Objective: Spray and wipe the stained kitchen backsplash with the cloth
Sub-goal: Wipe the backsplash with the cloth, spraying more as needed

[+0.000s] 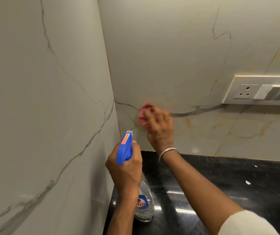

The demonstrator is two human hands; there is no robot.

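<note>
Part done; right grip (pixel 161 131) holds the cloth (pixel 143 114) against the backsplash (pixel 169 56); left grip (pixel 125 168) holds the spray bottle (pixel 125 148); yellow stains (pixel 189 122) are left.

Pink cloth (pixel 143 114) bunched against veined marble backsplash (pixel 169 65); blue-triggered clear spray bottle (pixel 127 150) upright.

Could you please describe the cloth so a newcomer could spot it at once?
Find the inner corner of the marbled backsplash above the black countertop. Just right of it, the right hand holds a bunched cloth against the backsplash. It is the only pink thing; the spray bottle nearby is blue and clear.
</note>
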